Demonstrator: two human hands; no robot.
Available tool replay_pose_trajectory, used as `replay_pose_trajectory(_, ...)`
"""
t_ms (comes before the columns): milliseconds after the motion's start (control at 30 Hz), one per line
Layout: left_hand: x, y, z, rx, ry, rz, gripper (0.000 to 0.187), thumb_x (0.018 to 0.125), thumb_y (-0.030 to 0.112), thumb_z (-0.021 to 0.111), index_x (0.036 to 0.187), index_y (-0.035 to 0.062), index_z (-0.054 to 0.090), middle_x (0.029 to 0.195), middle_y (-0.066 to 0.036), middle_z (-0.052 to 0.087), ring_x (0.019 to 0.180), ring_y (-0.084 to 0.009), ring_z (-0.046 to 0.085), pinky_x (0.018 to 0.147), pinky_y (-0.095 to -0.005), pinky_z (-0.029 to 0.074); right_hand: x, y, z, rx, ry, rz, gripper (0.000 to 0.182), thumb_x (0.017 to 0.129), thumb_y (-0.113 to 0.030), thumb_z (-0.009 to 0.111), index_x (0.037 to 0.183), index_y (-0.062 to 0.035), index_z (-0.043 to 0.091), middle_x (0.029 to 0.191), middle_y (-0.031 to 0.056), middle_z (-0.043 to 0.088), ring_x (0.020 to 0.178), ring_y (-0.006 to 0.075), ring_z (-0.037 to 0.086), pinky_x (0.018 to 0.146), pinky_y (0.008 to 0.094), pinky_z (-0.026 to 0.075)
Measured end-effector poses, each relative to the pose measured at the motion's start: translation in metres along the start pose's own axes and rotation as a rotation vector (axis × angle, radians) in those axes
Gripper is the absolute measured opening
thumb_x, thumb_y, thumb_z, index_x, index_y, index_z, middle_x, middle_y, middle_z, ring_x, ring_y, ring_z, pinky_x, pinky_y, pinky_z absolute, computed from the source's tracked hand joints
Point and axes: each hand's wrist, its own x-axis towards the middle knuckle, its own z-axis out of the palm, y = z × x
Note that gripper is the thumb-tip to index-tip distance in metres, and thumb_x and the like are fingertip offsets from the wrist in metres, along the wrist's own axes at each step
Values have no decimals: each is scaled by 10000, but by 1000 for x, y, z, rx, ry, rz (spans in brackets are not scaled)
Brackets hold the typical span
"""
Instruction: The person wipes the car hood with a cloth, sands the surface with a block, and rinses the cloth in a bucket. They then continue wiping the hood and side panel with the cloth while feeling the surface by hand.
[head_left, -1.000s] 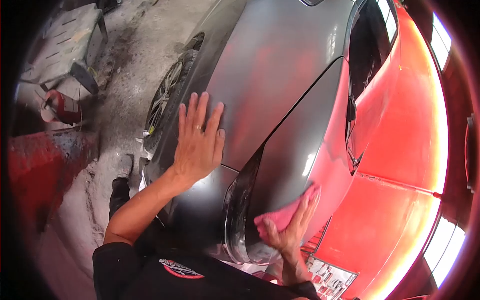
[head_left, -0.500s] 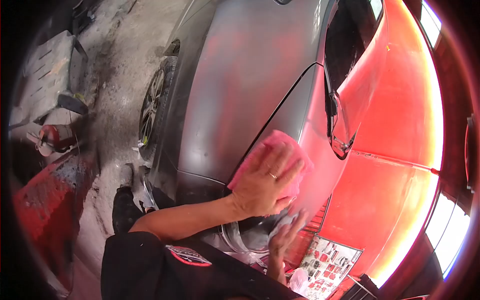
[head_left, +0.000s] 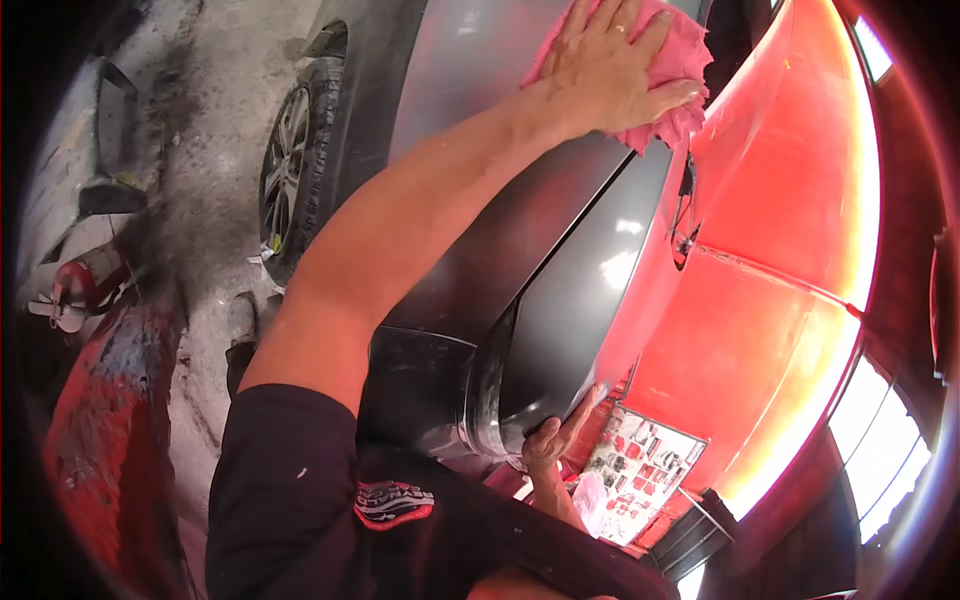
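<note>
My left hand (head_left: 600,75) is pressed over a pink cloth (head_left: 680,60) near the top, its fingers spread across it. The cloth lies against the grey car body (head_left: 450,90), above a dark seam between two panels. Lower down, my right hand (head_left: 555,445) touches the lower edge of the glossy dark panel (head_left: 560,330), fingers extended and nothing visible in them. Part of its palm is hidden.
A car wheel (head_left: 290,160) stands at the left. Beyond it are a grey step-like object (head_left: 70,170), a fire extinguisher (head_left: 85,285) and a red scuffed surface (head_left: 110,410). A picture board (head_left: 645,460) stands at lower right, before red sheeting (head_left: 740,370).
My left hand and the pink cloth have moved up and right along the car. My right hand has shifted slightly left and up. The view has also shifted.
</note>
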Motion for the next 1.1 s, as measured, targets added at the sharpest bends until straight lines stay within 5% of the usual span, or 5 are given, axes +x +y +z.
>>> replay_pose_trajectory(67, -26, 3, -8, -4, 12, 18, 742, 951, 440, 554, 1480, -38, 352, 1495, -284, 394, 1444, -410, 301, 1202, -484, 191, 3, 0, 0, -7, 8, -26, 864, 1024, -569, 305, 1494, 148, 203, 1563, 324, 228, 1474, 420, 218, 1203, 479, 166)
replay_pose_trajectory(133, -81, 8, -28, -6, -119, -10, 904, 841, 652, 575, 1467, 18, 422, 1508, -309, 340, 1444, -427, 263, 1193, -562, 141, 4, -4, -2, -21, 4, -18, 861, 1026, -567, 299, 1496, 147, 202, 1563, 322, 229, 1473, 425, 218, 1200, 482, 169)
replay_pose_trajectory(400, -247, 64, -131, -38, -488, -175, 870, 876, 671, 524, 1414, -11, 467, 1508, -291, 360, 1442, -419, 295, 1198, -572, 142, 6, -7, -2, -57, 14, 33, 892, 1012, -606, 269, 1499, 139, 213, 1538, 312, 287, 1429, 402, 309, 1166, 447, 244)
replay_pose_trajectory(1000, -257, 62, -126, -1, -492, -142, 784, 882, 546, 574, 1454, 29, 432, 1520, -254, 368, 1443, -400, 314, 1183, -574, 182, 12, -15, -5, -59, 24, 50, 893, 1012, -591, 294, 1472, 171, 231, 1503, 364, 310, 1407, 466, 338, 1161, 476, 267)
replay_pose_trajectory(1100, -252, 61, -133, -60, -503, -186, 690, 885, 394, 599, 1429, -3, 448, 1500, -249, 401, 1431, -398, 340, 1187, -562, 195, 8, -9, -4, -59, 4, 59, 915, 1006, -626, 259, 1508, 135, 182, 1543, 297, 294, 1428, 361, 338, 1161, 413, 262)
